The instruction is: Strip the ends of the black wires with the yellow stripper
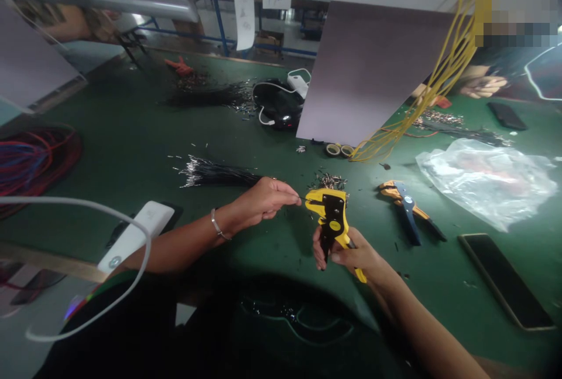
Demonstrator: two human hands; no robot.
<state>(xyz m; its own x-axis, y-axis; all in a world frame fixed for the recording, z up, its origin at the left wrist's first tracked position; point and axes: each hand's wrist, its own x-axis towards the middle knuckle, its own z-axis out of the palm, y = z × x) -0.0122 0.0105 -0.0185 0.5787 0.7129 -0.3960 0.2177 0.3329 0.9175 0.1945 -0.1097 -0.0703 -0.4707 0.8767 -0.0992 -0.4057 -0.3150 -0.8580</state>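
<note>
1. Head view: my left hand [271, 198] pinches a black wire [301, 198] at the mouth of the yellow wire stripper [336, 212], whose handles my right hand [351, 250] clasps
2. Clear plastic bag [483, 177] on the right; I can't tell its contents
3. Green table [263, 238]: black wire bundle [219, 174] near my left hand, phone [507, 282] at right
4. Beyond the grey panel [364, 68], a person's hand [485, 85]

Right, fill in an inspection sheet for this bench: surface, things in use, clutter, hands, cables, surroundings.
Surface: green benchtop, small dark scraps scattered.
Things in use: yellow-black pliers; thin black wire at their jaws; black wire bundle.
Clutter: blue-orange pliers, clear plastic bag, phone.
Left hand: pinching the wire.
Right hand: around the pliers' handles.
Cables: white cable, red and blue wires, hanging yellow wires.
Surroundings: grey panel; another person's hand.
</note>
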